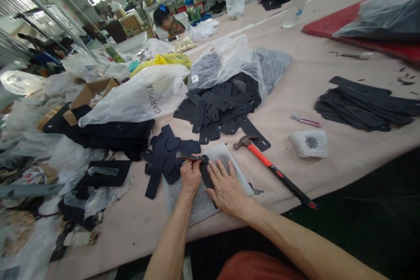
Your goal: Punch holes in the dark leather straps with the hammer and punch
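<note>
My left hand [190,178] is closed around a dark metal tool [190,157], perhaps a punch, whose end sits at the top of a dark strip [206,177]. Flat on the strip's right side lies my right hand [228,186], fingers spread. Beneath both is a pale, scuffed board [241,174] near the table edge. Just right of the board rests a claw hammer [272,168] with an orange and black handle. Left of my left hand, dark cut pieces [164,153] lie in a loose pile, partly on the board.
Slotted black strips [223,105] spill from a clear plastic bag [226,59]. Further right are stacked black strips [364,105], pink-handled snips [306,120] and a whitish block [309,143]. Plastic bags [141,92] crowd the left. A person [169,24] sits across the table [288,70].
</note>
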Demonstrator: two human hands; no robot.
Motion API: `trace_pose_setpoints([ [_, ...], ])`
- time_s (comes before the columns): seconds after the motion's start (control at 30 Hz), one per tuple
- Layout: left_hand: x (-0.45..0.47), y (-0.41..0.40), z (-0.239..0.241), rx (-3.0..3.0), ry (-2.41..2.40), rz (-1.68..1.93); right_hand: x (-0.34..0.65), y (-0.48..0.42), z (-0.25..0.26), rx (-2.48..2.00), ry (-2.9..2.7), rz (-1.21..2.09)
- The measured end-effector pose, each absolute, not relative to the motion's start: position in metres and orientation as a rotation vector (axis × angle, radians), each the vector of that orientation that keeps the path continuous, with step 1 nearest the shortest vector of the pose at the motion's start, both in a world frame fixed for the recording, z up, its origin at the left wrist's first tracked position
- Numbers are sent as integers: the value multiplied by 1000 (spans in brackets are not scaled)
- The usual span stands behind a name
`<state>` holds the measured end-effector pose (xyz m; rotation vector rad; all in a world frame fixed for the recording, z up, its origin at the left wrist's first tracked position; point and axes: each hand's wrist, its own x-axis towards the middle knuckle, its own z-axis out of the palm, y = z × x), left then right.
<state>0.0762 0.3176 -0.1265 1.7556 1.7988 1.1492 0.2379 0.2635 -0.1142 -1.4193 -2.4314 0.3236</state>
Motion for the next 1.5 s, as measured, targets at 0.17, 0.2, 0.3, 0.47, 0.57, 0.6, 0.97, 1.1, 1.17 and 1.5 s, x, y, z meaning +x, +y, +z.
trace_pose_setpoints([
  [0.17,78,318,-125,1779,1839,1135,240,266,-113,-1407,-2408,384],
  [0.2,78,318,-125,1778,1845,1140,241,266,-114,-1408,-2405,396],
  [0.3,78,318,-125,1759,1856,1148,242,267,-115,-1411,-2397,426],
  [0.47,79,318,-125,1766,1841,1138,242,268,-115,-1399,-2391,444],
  [0.57,80,317,-124,1789,1854,1120,243,268,-115,-1398,-2384,445],
  [0.6,80,317,-124,1802,1855,1115,244,269,-114,-1398,-2383,445],
  [0.97,82,319,-128,1929,1879,1065,243,268,-113,-1389,-2388,442],
  [1.1,84,319,-130,1970,1853,1068,243,268,-113,-1396,-2387,425],
  [1.17,84,320,-131,2010,1874,1050,243,267,-114,-1399,-2391,421],
  [1.5,86,324,-136,2130,1958,842,267,263,-103,-1374,-2367,436],
])
